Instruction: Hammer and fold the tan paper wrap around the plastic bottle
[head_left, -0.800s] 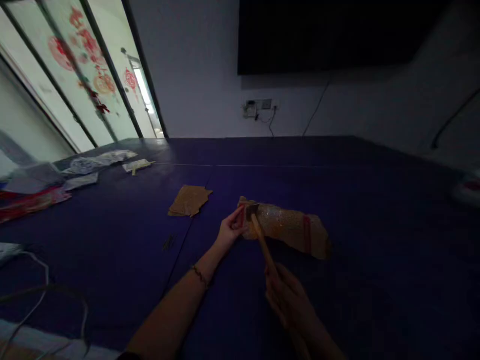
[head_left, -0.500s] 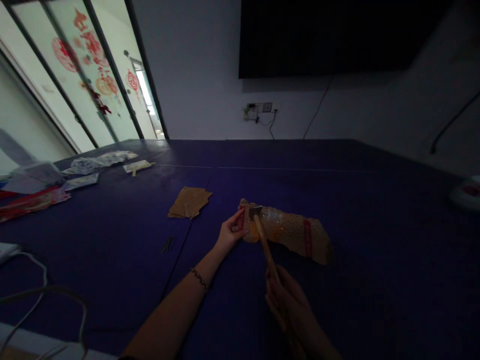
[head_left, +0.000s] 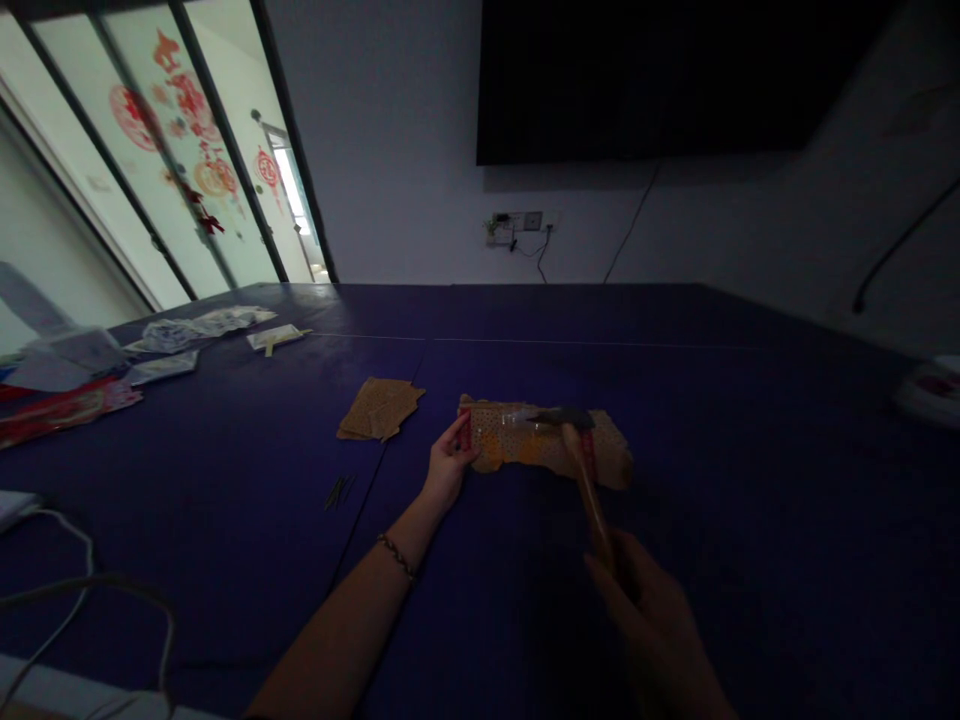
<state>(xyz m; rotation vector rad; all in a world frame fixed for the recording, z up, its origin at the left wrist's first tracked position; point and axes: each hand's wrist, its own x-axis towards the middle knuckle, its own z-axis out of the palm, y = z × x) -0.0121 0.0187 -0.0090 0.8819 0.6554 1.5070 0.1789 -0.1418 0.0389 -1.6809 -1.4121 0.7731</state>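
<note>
The left hand [head_left: 448, 465] pinches one end of the cardboard strip [head_left: 517, 445], which reaches rightward from it; the right hand [head_left: 651, 592] wraps the handle of the hammer [head_left: 587, 486], whose head lies beyond that hand, over the strip. Held at one end only, the strip could skid under a blow, and a stray swing could catch the pinching hand. Whether the head touches cardboard is unclear; thin dark pieces [head_left: 338, 491] left of the left hand are too small to identify.
</note>
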